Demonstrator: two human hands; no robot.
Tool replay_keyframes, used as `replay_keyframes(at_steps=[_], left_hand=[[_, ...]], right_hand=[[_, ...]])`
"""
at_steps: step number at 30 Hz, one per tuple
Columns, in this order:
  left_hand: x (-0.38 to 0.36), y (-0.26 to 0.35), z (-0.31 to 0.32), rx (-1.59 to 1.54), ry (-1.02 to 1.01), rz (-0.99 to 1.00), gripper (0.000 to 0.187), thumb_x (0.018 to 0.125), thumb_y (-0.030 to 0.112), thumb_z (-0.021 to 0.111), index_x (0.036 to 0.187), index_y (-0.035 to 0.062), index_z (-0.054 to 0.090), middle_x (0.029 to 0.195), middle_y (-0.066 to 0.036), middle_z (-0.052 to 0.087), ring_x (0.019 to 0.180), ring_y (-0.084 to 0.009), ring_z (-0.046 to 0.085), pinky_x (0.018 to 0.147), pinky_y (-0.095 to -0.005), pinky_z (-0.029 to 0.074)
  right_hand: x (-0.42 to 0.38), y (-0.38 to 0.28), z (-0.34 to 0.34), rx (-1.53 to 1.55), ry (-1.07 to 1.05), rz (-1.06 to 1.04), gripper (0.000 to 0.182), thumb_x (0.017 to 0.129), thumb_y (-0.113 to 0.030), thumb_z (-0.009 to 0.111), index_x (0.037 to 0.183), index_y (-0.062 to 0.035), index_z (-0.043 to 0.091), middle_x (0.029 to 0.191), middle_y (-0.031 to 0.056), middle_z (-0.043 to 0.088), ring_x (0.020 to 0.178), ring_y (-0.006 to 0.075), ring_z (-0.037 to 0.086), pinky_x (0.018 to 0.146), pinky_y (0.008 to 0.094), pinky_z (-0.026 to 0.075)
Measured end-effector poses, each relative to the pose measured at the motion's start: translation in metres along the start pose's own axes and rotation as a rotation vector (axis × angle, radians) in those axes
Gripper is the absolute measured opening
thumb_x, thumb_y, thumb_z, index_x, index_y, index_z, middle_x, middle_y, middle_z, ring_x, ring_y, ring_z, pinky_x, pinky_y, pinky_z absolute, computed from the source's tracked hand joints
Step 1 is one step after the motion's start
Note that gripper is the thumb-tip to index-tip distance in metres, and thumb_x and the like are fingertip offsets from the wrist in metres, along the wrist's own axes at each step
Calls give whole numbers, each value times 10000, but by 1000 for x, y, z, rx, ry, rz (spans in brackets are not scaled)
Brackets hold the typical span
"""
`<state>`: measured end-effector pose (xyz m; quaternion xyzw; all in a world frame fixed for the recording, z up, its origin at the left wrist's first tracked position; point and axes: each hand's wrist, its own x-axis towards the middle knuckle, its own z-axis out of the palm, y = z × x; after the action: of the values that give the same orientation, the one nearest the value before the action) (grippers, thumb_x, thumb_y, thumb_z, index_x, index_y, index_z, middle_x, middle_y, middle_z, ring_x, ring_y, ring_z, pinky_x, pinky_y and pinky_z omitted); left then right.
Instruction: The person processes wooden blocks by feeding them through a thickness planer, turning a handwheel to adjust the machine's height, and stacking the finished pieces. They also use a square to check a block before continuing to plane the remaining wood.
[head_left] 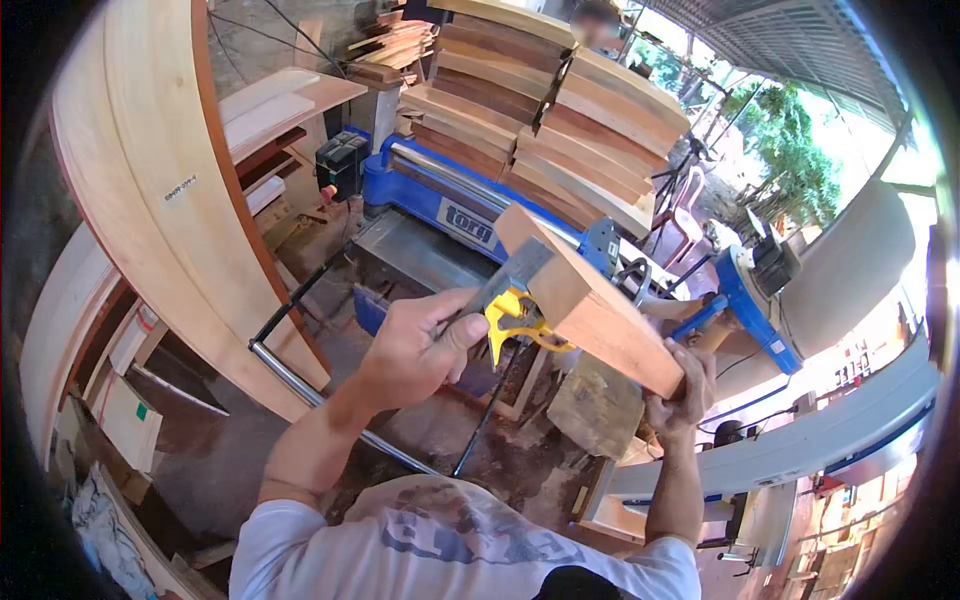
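Note:
A metal square with a yellow head (508, 318) is gripped by my left hand (420, 345), whose thumb presses on its grey blade. The blade's far end lies against a thick wooden block (610, 325), held up in the air at a slant. My right hand (685, 385) is closed round the near right end of that block. The yellow head hangs just left of the block's side face. Some fingers of my right hand are hidden behind the wood.
Behind the block stands a blue machine (465, 222) with metal rails. Stacked boards (590, 110) rise beyond it. Long curved panels (150, 200) stand at the left. A blue-framed machine (755, 310) is at the right, and a wood chunk (597, 405) lies below. A person (597, 22) is beyond the stacks.

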<state>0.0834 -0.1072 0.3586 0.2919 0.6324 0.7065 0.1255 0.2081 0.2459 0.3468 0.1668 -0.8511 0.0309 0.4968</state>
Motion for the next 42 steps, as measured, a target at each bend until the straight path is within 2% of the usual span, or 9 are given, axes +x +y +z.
replay_keyframes(at_steps=[5, 15, 27, 29, 32, 33, 36, 39, 42], left_hand=[[-6, 18, -6, 76, -51, -3, 342, 1025, 190, 567, 1317, 22, 629, 699, -1, 572, 565, -38, 494, 511, -240, 431], [-4, -4, -10, 90, -85, 37, 387, 1023, 269, 580, 1312, 17, 630, 713, -20, 589, 545, -44, 507, 505, -246, 437], [-3, -14, -7, 107, -32, 39, 339, 1020, 258, 596, 1261, 26, 654, 724, -37, 603, 533, -76, 539, 502, -259, 452], [-20, -32, -19, 164, 76, 142, 316, 1021, 262, 596, 1221, 28, 667, 724, -43, 609, 546, -76, 563, 499, -261, 458], [-80, -56, -58, 157, 373, -77, 302, 998, 223, 616, 1222, 26, 666, 764, -34, 666, 617, -79, 620, 533, -265, 483], [-107, -67, -72, 321, 572, -51, 275, 1017, 218, 588, 1201, 30, 670, 746, -34, 659, 603, -87, 627, 513, -260, 496], [-203, -72, -120, 155, 1196, -204, 217, 1029, 180, 567, 1154, 46, 683, 720, -48, 666, 583, -106, 650, 483, -251, 525], [-291, -42, -200, 255, 1696, -280, 283, 1031, 274, 575, 1022, 18, 696, 710, -64, 684, 527, -108, 601, 497, -255, 478], [-371, -15, -313, 646, 1819, -152, 308, 1016, 270, 590, 979, 0, 734, 840, -22, 667, 790, -102, 599, 715, -276, 466]], right_hand=[[-18, -11, 1, 80, -29, 77, 466, 772, -281, 791, 1073, 30, 618, 1011, 185, 729, 806, 328, 655, 711, 412, 531], [-24, -17, -5, -50, 19, -85, 481, 822, -272, 743, 1145, 48, 585, 1021, 213, 724, 784, 364, 674, 713, 419, 544], [-26, -17, -2, -62, -84, 30, 440, 830, -206, 733, 1186, 13, 594, 1088, 207, 711, 867, 386, 667, 770, 459, 538], [-37, -22, 10, -25, -168, 152, 433, 835, -191, 744, 1188, 18, 605, 1120, 205, 693, 927, 389, 647, 818, 454, 525], [-93, -18, 38, 53, -144, 425, 453, 883, -275, 737, 1196, 31, 621, 1115, 199, 667, 1007, 342, 621, 902, 440, 494], [-107, -21, 51, 53, -158, 536, 482, 921, -358, 717, 1198, 28, 633, 1129, 197, 659, 1040, 323, 617, 936, 442, 484], [-89, -57, 73, 698, -407, 1023, 394, 903, -216, 736, 1170, 51, 622, 1022, 123, 658, 947, 225, 595, 887, 374, 486], [-118, -76, 116, 931, -490, 1160, 350, 919, -230, 725, 1131, 37, 645, 1006, 92, 656, 917, 181, 586, 875, 339, 480], [-130, -114, 163, 1174, -575, 1437, 427, 914, -263, 731, 1155, 75, 632, 1079, 130, 665, 1001, 226, 618, 904, 381, 502]])
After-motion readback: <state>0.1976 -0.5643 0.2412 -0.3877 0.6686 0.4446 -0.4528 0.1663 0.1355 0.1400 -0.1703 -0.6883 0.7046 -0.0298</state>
